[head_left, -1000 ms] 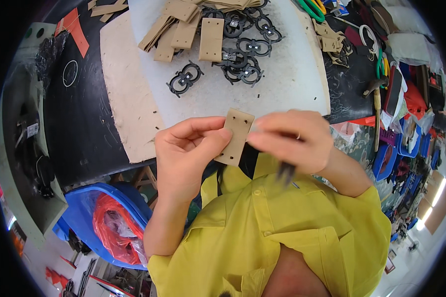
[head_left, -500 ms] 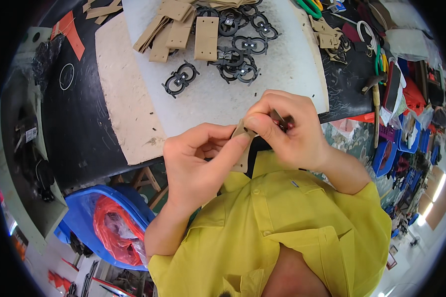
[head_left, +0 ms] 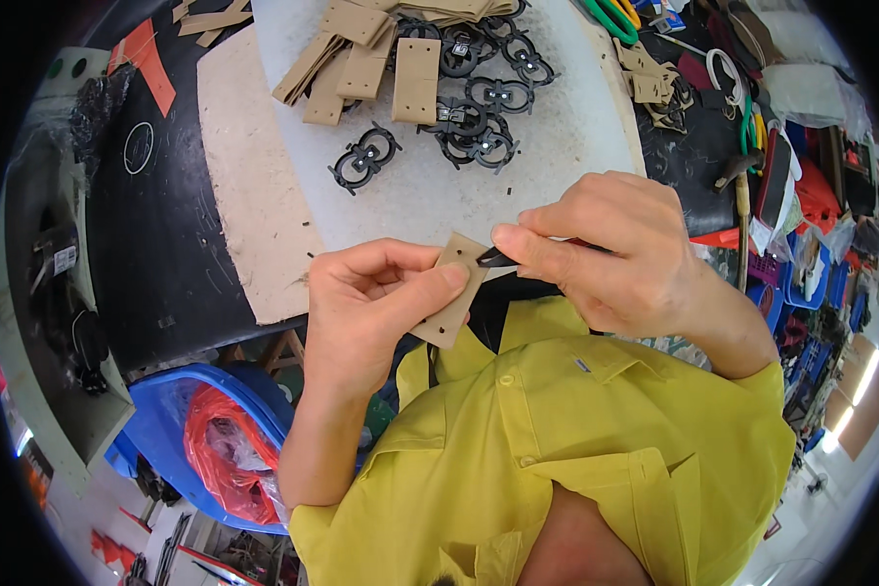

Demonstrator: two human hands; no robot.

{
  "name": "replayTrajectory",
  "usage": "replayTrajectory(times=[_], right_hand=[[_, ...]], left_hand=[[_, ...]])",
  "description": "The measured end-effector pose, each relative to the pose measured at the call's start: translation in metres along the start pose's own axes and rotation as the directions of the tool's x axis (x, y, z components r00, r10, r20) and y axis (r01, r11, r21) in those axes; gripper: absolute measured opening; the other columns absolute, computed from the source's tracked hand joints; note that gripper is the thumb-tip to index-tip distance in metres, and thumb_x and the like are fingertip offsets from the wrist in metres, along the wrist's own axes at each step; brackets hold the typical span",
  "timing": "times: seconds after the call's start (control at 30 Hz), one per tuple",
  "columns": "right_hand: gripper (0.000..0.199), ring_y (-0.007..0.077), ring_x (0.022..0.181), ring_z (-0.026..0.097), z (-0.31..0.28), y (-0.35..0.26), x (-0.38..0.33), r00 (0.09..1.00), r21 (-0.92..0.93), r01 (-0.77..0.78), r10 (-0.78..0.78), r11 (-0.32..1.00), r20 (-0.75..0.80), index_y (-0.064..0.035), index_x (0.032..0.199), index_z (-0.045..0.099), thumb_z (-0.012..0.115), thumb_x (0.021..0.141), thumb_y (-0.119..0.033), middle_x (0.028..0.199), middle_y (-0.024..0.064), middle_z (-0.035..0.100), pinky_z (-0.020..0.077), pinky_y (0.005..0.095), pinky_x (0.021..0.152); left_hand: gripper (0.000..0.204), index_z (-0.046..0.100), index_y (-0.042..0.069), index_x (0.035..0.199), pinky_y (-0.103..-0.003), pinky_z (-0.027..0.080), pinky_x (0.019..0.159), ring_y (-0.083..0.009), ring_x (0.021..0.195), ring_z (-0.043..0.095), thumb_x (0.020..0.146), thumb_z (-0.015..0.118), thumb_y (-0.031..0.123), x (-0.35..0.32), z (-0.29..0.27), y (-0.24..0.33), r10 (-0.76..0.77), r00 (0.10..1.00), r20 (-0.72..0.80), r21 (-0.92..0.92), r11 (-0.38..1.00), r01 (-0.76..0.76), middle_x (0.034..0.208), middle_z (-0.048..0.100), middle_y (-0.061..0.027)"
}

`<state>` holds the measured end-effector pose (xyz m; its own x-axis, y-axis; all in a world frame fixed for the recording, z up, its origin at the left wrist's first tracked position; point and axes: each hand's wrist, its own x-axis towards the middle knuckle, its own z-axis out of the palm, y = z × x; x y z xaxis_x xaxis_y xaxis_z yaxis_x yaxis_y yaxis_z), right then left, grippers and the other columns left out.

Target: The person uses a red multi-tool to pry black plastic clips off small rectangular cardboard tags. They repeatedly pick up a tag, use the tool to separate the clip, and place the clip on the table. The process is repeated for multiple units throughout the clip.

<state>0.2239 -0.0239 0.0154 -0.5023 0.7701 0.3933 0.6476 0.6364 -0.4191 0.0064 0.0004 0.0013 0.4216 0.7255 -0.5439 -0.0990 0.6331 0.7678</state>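
Pinching a small tan rectangular card with punched holes (head_left: 451, 291) between thumb and fingers, the left hand (head_left: 366, 313) is held just above the yellow shirt (head_left: 557, 430), in front of the chest. The right hand (head_left: 610, 249) is closed around a small dark pointed piece (head_left: 496, 258), whose tip is pressed against the card's upper edge. Beyond both hands, on the white worktable (head_left: 557, 127), a pile of black figure-8 plastic clips (head_left: 479, 98) is spread beside a stack of tan cards (head_left: 361, 59). 1 clip (head_left: 363, 158) lies apart from the pile. A blue bin with a red bag (head_left: 205, 439) is seen below the table.
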Motion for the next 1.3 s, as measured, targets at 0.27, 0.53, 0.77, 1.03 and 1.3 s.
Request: replayTrajectory(times=[0.27,0.53,0.77,1.03,1.3], right_hand=[[0.018,0.0196,0.054,0.053,-0.009,0.011,0.004,0.886,0.337,-0.398,0.264,0.853,0.381,-0.0045,0.086,0.067,0.064,0.069,-0.004,0.071,0.0029,0.055,0.0411,0.0291,0.048],[0.019,0.0177,0.053,0.053,0.009,-0.012,0.005,0.975,0.267,-0.194,0.217,0.944,-0.057,-0.0053,0.084,0.067,0.069,0.065,-0.003,0.07,0.0027,0.054,0.0416,0.0268,0.045],[0.017,0.018,0.052,0.053,0.015,-0.016,0.001,0.992,0.191,-0.126,0.123,0.974,0.027,-0.0069,0.08,0.065,0.066,0.064,-0.002,0.066,0.0024,0.051,0.0415,0.0293,0.042],[0.017,0.0171,0.054,0.053,0.005,-0.011,0.009,0.876,0.24,-0.446,0.365,0.863,0.315,-0.0043,0.085,0.066,0.07,0.069,-0.011,0.067,0.0054,0.056,0.0419,0.0299,0.044],[0.018,0.0036,0.052,0.048,0.027,-0.013,0.015,0.572,0.741,-0.67,0.668,0.046,0.476,-0.0014,0.085,0.065,0.068,0.079,-0.018,0.059,-0.0021,0.053,0.0347,0.0234,0.042]], left_hand=[[0.014,0.064,-0.008,0.088,-0.022,0.049,0.056,-0.011,0.061,0.06,0.076,0.066,-0.002,-0.007,0.012,0.0,0.322,0.944,0.073,0.523,0.794,-0.311,0.074,0.065,-0.0107],[0.015,0.063,-0.007,0.093,-0.021,0.05,0.065,-0.0092,0.072,0.06,0.079,0.066,-0.001,0.01,-0.001,-0.001,0.287,0.955,-0.069,0.125,0.953,-0.277,0.082,0.065,-0.0095],[0.013,0.064,-0.006,0.09,-0.021,0.05,0.061,-0.0089,0.068,0.061,0.078,0.066,-0.002,0.007,0.011,0.002,0.329,0.941,-0.074,0.245,0.921,-0.303,0.078,0.066,-0.0084],[0.008,0.062,-0.004,0.087,-0.023,0.05,0.061,-0.0132,0.069,0.063,0.079,0.064,-0.002,0.006,0.024,-0.013,0.62,0.785,-0.015,0.598,0.634,-0.49,0.078,0.066,-0.0081],[0.005,0.053,0.002,0.083,-0.029,0.042,0.086,-0.0164,0.093,0.058,0.086,0.055,-0.002,0.019,0.026,-0.019,0.482,0.844,-0.235,-0.12,0.847,-0.518,0.094,0.062,-0.0098]])
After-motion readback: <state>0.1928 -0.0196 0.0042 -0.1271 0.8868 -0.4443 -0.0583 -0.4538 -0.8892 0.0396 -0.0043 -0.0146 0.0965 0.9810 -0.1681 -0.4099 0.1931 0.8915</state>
